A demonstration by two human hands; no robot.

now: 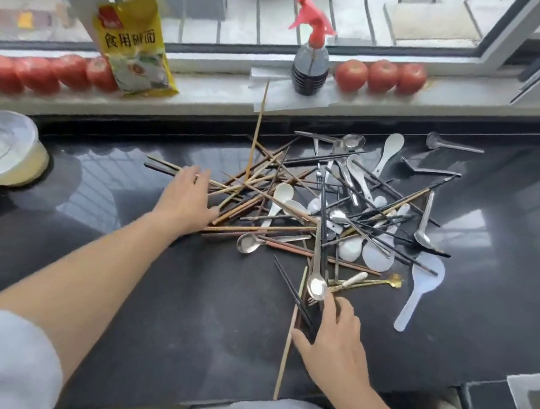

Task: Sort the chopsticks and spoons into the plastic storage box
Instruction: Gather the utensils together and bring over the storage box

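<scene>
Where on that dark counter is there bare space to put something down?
Bare counter lies between the two forearms, and between the plastic bowl and the left hand. Another patch lies right of the white rice paddle. The middle is crowded with the tangled chopsticks and spoons.

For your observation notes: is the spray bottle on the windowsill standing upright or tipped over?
Upright. The spray bottle stands on its base on the windowsill, with its red trigger head on top, beside three tomatoes.
</scene>
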